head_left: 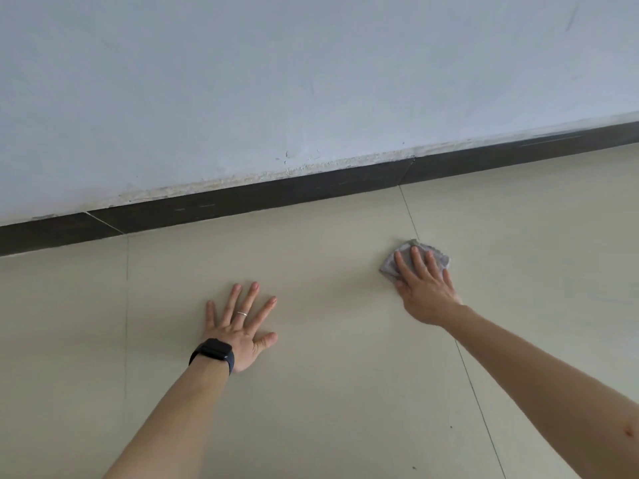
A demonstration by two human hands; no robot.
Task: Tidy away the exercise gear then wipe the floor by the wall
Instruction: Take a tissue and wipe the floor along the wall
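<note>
The right hand [427,288] lies flat on a small grey cloth [415,261], fingers straight and close together, pressing it down onto the pale floor [328,271]; nothing is curled round the cloth, the hand simply bears on it from above, and the cloth's crumpled edges show beyond the fingertips and at the thumb side; the cloth sits on a thin joint line between two floor tiles, near the dark skirting board [311,190] but apart from it; the left hand [242,326] is spread wide, palm down on the bare floor, fingers splayed and straight, holding nothing; it carries a ring [242,313] on one finger and a black watch [212,354] on the wrist; it rests well to the left of the cloth and a little nearer the person; above the skirting board rises a pale wall [276,81], its lower edge chipped and scuffed; both forearms reach in bare from the bottom of the view.
</note>
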